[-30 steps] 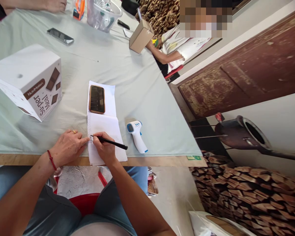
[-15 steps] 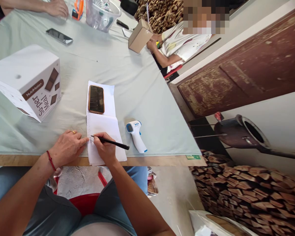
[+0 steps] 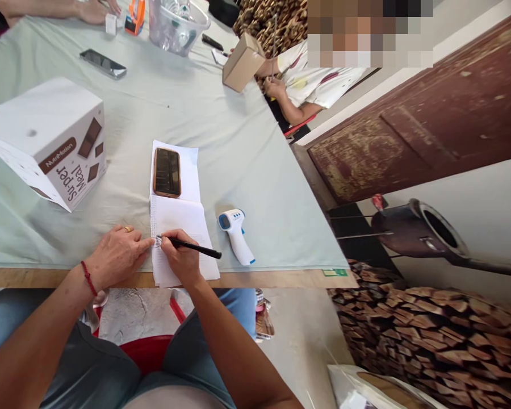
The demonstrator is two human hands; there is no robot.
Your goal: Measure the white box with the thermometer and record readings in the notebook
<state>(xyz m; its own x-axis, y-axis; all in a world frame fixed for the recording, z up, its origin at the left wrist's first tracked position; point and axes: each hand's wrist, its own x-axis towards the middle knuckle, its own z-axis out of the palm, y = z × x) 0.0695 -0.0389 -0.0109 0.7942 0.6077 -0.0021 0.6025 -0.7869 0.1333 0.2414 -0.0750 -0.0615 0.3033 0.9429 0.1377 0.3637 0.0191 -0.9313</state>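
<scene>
A black pen (image 3: 198, 247) is pinched in my right hand (image 3: 182, 258), its tip on the left side of the open notebook (image 3: 179, 218). Small writing shows beside the tip. My left hand (image 3: 119, 254) lies on the cloth, fingers stretched out, index fingertip touching the notebook's left edge; a ring and a red bracelet are on it. On the notebook's upper page rests a smartphone (image 3: 167, 172) in a brown case. To the right of the notebook lies a white and blue infrared thermometer (image 3: 237, 236).
A white box (image 3: 46, 136) stands at the left, another phone (image 3: 103, 63) behind it. Farther back are a plastic basket (image 3: 176, 28), an orange tool (image 3: 135, 17) and a cardboard box (image 3: 242, 62). Two other people sit at the table. Stacked firewood (image 3: 434, 329) lies at the right.
My pen has shifted very slightly left; my left hand stays put. The person at the back right has moved their hands and holds a thin upright object. A small white box shows by the far-left person's hand.
</scene>
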